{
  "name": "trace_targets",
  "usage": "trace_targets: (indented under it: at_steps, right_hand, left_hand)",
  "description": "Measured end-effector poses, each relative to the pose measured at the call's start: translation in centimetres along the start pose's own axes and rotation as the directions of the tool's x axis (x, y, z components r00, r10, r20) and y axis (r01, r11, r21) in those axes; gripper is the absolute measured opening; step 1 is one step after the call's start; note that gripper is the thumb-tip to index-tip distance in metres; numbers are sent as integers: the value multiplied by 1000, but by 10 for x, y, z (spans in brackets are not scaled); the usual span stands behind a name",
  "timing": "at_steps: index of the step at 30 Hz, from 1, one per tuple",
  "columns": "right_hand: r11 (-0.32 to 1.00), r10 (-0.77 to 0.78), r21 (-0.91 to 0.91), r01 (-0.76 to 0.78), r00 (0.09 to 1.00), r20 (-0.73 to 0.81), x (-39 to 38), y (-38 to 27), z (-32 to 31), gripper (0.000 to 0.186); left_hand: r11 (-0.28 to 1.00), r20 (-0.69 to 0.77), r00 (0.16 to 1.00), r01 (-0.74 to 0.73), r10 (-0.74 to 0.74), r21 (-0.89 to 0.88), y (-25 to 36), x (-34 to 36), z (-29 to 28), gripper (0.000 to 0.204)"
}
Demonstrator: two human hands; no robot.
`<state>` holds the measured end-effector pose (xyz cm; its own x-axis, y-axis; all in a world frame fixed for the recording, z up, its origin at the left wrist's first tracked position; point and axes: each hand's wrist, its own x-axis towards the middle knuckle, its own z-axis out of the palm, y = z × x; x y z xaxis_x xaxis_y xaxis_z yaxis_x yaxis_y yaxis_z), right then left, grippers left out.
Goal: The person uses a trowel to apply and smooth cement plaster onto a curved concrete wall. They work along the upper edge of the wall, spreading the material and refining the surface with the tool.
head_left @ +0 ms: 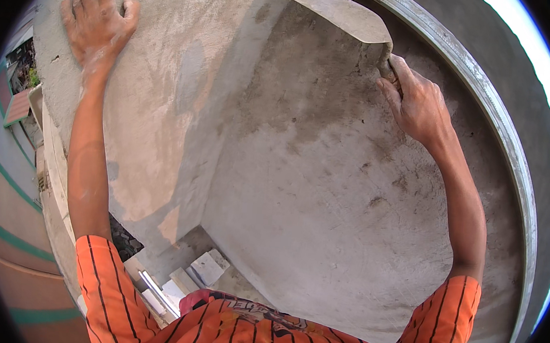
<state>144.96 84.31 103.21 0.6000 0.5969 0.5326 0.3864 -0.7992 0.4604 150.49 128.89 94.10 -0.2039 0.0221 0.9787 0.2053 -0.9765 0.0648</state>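
Currently right hand (420,106) is holding trowel (338,13), fingers clamped on it; left of trowel, left hand (99,26) is touching wall (156,93), fingers apart

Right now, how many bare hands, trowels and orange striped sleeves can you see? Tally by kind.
Bare hands: 2 (left hand, right hand)
Trowels: 1 (trowel in the right hand)
Orange striped sleeves: 2 (left sleeve, right sleeve)
Total: 5

You have pale blocks (209,267) in view. Just left of the blocks you see white strips (158,293); well left, a green-striped building (19,169); far up-left, a plant (34,79); far up-right, bright sky (539,46).
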Motion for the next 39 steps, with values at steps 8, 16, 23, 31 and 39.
trace_targets:
  at_steps: [8,16,23,31,39]
  right_hand:
    - [985,133,111,-131,991,-2,15,-18,3,31]
    - [978,176,104,-182,982,65,32,-20,15,40]
    - [973,201,110,-204,979,32,42,-15,10,33]
    - [963,266,3,-268,958,103,57,12,22,37]
    - [990,135,31,-137,989,60,60,-26,17,35]
  left_hand:
    - [833,-33,998,21,-47,-553,-85,-33,87,44]
    - [997,-52,998,-20,24,78,-2,8,-12,42]
    - [995,-42,999,-17,21,96,-2,9,-9,45]
    - [993,-77,995,-57,65,102,2,11,-8,47]
    - [993,-7,999,-42,43,106,1,8,-15,47]
